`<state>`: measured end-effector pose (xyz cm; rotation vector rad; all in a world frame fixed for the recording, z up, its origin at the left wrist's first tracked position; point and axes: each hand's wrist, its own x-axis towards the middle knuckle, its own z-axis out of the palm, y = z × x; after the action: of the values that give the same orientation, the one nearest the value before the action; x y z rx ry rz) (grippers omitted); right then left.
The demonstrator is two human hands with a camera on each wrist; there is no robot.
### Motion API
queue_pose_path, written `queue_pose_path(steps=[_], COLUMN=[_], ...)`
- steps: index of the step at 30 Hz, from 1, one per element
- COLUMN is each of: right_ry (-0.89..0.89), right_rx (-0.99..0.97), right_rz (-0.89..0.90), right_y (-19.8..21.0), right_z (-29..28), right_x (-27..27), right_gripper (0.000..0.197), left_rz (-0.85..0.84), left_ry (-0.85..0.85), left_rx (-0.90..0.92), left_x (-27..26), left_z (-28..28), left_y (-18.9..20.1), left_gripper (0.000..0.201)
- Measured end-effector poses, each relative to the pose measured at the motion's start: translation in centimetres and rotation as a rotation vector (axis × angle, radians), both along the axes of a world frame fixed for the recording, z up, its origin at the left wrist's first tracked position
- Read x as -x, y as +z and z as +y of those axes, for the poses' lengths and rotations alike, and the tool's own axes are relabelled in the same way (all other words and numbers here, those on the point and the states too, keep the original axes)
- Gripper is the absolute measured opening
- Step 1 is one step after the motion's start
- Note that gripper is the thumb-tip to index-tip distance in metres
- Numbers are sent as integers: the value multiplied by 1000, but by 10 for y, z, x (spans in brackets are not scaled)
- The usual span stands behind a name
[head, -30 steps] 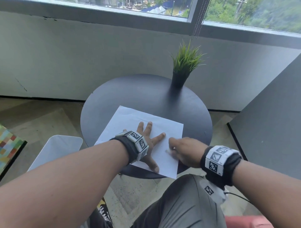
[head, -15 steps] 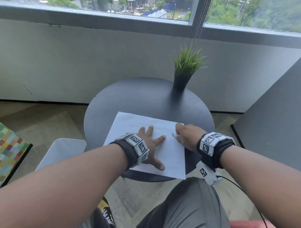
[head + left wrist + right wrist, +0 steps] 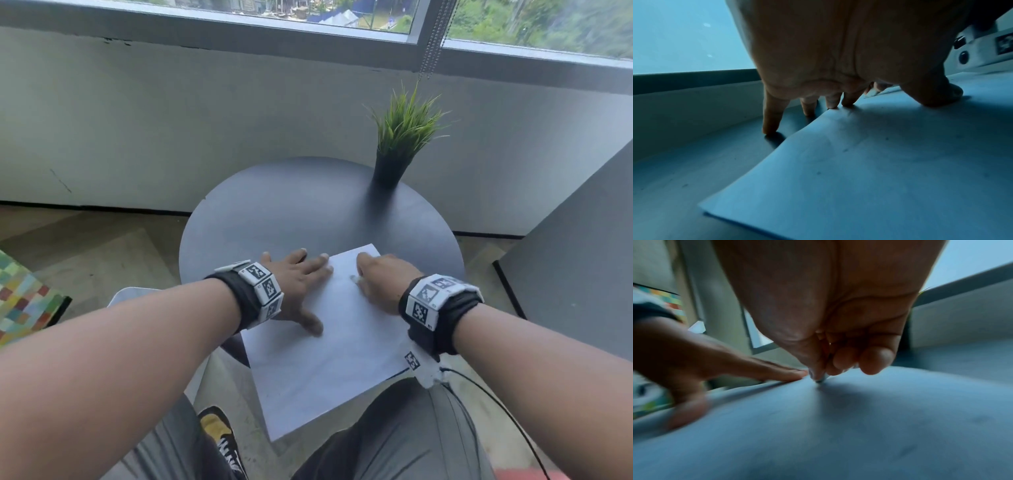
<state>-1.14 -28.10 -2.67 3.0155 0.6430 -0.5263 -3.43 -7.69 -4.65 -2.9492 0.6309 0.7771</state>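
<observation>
Black wrist straps (image 3: 236,298) with white tag blocks behind left grip (image 3: 298,287) and right grip (image 3: 383,284); thin black cable (image 3: 493,397) off right one; grey trousers (image 3: 411,435); black-yellow shoe (image 3: 222,442).

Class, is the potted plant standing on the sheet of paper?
No, the potted plant stands on the bare table, well apart from the paper.

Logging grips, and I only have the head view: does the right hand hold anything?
Observer: Yes. The right wrist view shows the right hand pinching a small pale object, its end on the paper.
Operator: Are the left fingertips down?
Observer: Yes. In the left wrist view the left hand has its little finger resting on the table, off the paper.
</observation>
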Motion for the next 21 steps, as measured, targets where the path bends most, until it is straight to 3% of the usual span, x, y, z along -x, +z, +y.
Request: queue_pose_path(steps=[2, 4, 9, 14, 15, 19, 21], right_ry=[192, 264, -63, 307, 296, -30, -77], right_rx=[-30, -19, 37, 31, 42, 4, 4], right_rz=[67, 104, -56, 84, 90, -28, -46], right_y=[-2, -2, -3, -1, 0, -8, -16], right_z=[19, 22, -2, 19, 14, -15, -18], right_x=[26, 31, -19, 34, 29, -14, -24], right_gripper=[24, 23, 26, 21, 24, 33, 32], left_rz=[1, 2, 15, 0, -2, -6, 1], left_ry=[-3, -1, 8, 12, 19, 78, 88], left_rx=[3, 3, -5, 4, 4, 38, 41], left_x=[0, 0, -1, -1, 0, 2, 2], left_z=[1, 1, 0, 1, 0, -9, -8], left_y=[-1, -2, -3, -7, -8, -10, -8], left_gripper=[119, 119, 120, 120, 120, 121, 122])
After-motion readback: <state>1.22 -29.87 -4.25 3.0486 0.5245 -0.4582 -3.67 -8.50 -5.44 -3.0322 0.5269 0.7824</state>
